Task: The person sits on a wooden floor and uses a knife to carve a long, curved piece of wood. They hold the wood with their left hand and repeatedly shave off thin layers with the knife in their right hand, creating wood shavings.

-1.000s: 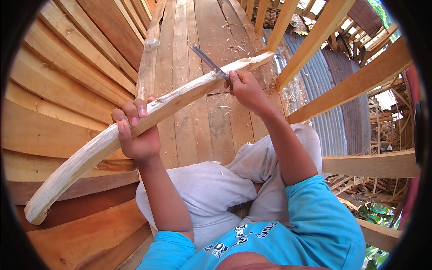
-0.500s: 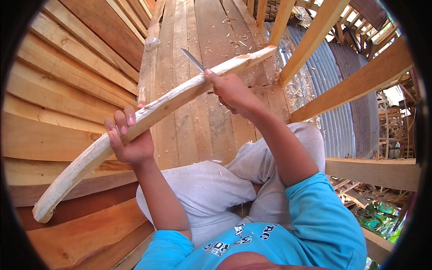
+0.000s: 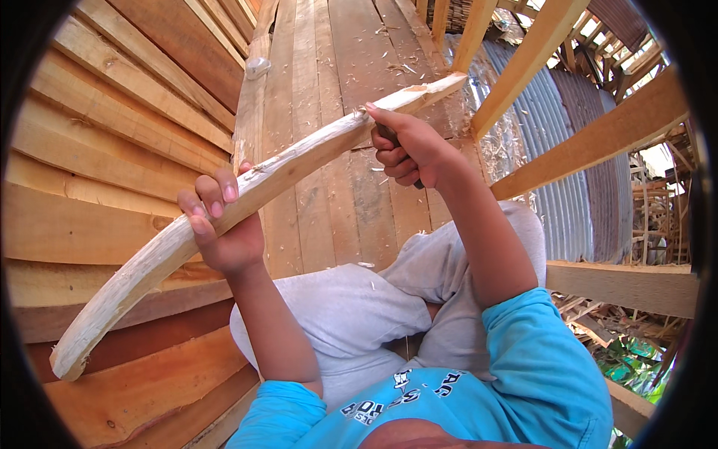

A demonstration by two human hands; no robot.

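A long, curved, pale wooden pole point(image 3: 299, 163) slants across my front, from low at the left up to the far right. My left hand point(image 3: 233, 238) is closed round its lower half, thumb on the near side and fingertips over the top. Farther up, my right hand point(image 3: 422, 150) grips the dark handle of a knife point(image 3: 387, 135), thumb against the pole's upper edge. Hardly any of the blade shows beside the thumb. Small curls of shaving cling to the pole's whittled top.
Shavings lie scattered on the plank floor point(image 3: 307, 97). Stacked boards point(image 3: 112, 187) line the left side. Wooden posts point(image 3: 523, 63) and corrugated metal sheets point(image 3: 557, 142) stand to the right. A small clear plastic item point(image 3: 257, 67) rests by the boards. My crossed legs are below.
My right hand has shifted slightly right and turned, so the blade that stuck out past the pole is now mostly hidden and the handle shows. The pole has moved only slightly.
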